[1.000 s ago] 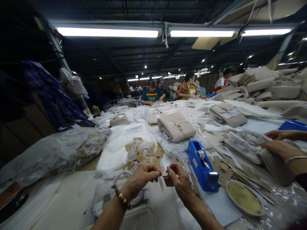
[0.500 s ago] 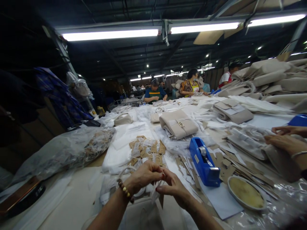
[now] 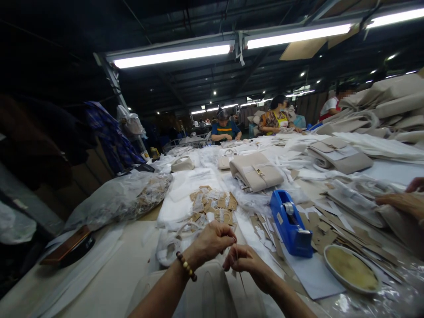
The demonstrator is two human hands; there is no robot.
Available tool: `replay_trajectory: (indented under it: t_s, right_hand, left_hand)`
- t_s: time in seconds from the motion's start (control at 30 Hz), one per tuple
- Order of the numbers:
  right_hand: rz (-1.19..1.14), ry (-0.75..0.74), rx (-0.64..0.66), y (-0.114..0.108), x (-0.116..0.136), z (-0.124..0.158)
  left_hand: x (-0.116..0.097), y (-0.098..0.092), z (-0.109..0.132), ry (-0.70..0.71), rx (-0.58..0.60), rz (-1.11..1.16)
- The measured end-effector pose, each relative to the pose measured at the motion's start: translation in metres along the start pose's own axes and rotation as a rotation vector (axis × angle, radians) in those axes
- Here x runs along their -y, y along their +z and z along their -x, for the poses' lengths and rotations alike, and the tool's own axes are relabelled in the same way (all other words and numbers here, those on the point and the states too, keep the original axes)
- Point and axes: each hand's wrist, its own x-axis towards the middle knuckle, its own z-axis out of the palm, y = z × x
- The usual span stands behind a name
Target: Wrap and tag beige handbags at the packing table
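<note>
My left hand, with a beaded bracelet at its wrist, is closed in a pinch on a thin cord. Close beside it, my right hand pinches the same cord lower down, and an end of the cord dangles below the fingers. Anything else within the fingertips is too small to make out. Beneath both hands lies a beige handbag, partly covered by my forearms. A pale looped strap rests left of my wrist. Just beyond the hands is a heap of brown cardboard tags with strings.
To the right stand a blue tape dispenser and a round dish of yellowish material, near cardboard strips. A folded beige bag lies farther back. A co-worker's hand is at the right edge. A plastic sack sits left.
The view has shifted left, so things appear farther right. My hands have drawn slightly apart, the left one higher, and the cord's dangling end now shows below the right hand.
</note>
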Motion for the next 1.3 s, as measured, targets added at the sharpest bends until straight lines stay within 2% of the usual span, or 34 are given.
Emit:
replay_trajectory:
  t_s: [0.1,0.2,0.27,0.4,0.47,0.57,0.67,0.73,0.83,0.9,1.0,1.1,1.2,1.3]
  right_hand:
    - [0.087,0.017,0.012,-0.006,0.004,0.006]
    - [0.184,-0.047,0.045,-0.006,0.013,0.007]
    - [0.168,-0.071,0.056,-0.002,0.015,0.005]
    - [0.008,0.063,0.054,0.005,0.001,-0.007]
    - [0.025,0.155,0.022,0.006,-0.007,-0.017]
    - [0.129,0.275,-0.051,0.004,-0.003,-0.037]
    - [0.319,0.263,-0.004,0.001,0.021,-0.066]
    - [0.608,0.189,0.003,-0.002,0.042,-0.093]
    - [1.087,0.101,-0.05,-0.005,0.064,-0.144]
    - [1.256,0.097,-0.049,-0.004,0.066,-0.178]
    - [1.368,0.171,0.083,0.004,0.051,-0.218]
    - [1.363,0.301,0.361,0.016,0.028,-0.241]
    - [1.218,0.431,0.637,0.021,0.011,-0.251]
    - [1.016,0.544,0.769,0.018,0.003,-0.253]
  left_hand:
    - [0.006,0.008,0.01,-0.004,-0.028,-0.078]
    - [0.012,0.017,0.017,0.011,-0.032,-0.149]
    - [0.016,0.02,0.02,0.038,-0.028,-0.195]
    - [0.027,0.013,0.023,0.027,-0.033,-0.376]
    - [0.035,0.005,0.024,0.001,-0.061,-0.439]
    - [0.048,-0.01,0.023,-0.035,-0.146,-0.355]
    - [0.065,-0.029,0.017,-0.131,-0.3,-0.333]
    - [0.079,-0.041,0.007,-0.251,-0.361,-0.447]
    - [0.101,-0.056,-0.011,-0.382,-0.291,-0.562]
    - [0.111,-0.061,-0.022,-0.411,-0.209,-0.564]
    - [0.118,-0.063,-0.03,-0.448,-0.14,-0.561]
    - [0.12,-0.059,-0.03,-0.491,-0.168,-0.554]
    - [0.122,-0.053,-0.027,-0.528,-0.222,-0.536]
    - [0.126,-0.047,-0.028,-0.529,-0.328,-0.447]
